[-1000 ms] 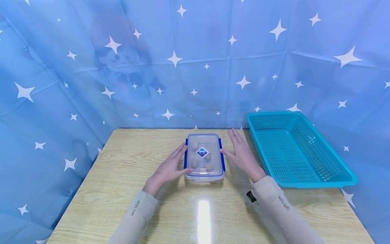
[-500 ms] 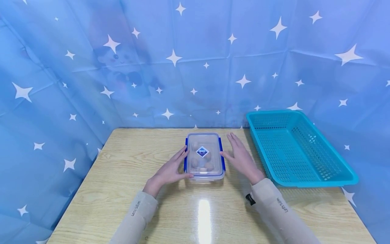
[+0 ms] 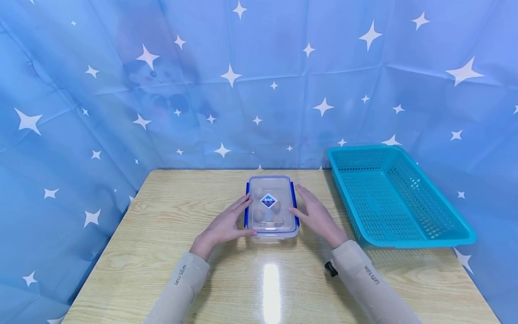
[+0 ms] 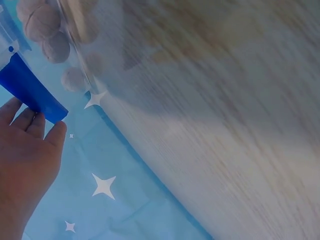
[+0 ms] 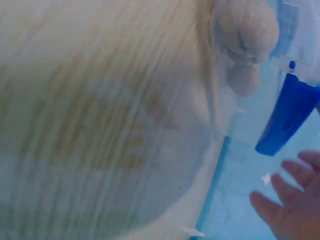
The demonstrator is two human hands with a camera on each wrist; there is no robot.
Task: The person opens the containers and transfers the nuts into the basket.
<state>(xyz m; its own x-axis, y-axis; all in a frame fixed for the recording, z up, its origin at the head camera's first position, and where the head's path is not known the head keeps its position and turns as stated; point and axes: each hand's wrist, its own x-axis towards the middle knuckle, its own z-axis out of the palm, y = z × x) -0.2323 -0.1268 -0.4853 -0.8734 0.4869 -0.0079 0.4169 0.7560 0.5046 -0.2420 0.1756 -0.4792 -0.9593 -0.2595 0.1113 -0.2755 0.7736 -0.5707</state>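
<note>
A clear plastic food box (image 3: pixel 275 186) with blue side latches lies on the table in the head view, its lid on. Round, brownish, seamed things that look like walnuts (image 4: pixel 42 22) show through its wall. My left hand (image 3: pixel 225 225) is at the box's left side, its fingers touching the blue latch (image 4: pixel 32 87) and its thumb at the front left corner. My right hand (image 3: pixel 319 218) is at the right side with fingers extended, the thumb reaching the lid's right edge. In the right wrist view several fingertips stand apart from the right latch (image 5: pixel 287 115).
A turquoise perforated basket (image 3: pixel 417 245) stands on the right part of the wooden table (image 3: pixel 170 216). Behind the table hangs a blue curtain (image 3: pixel 275 54) with white stars. A small black object (image 3: pixel 331 269) shows by the right sleeve.
My right hand has moved left, closer to the box's right latch. The left hand stays almost where it was, its thumb slightly lower. The box has not moved.
</note>
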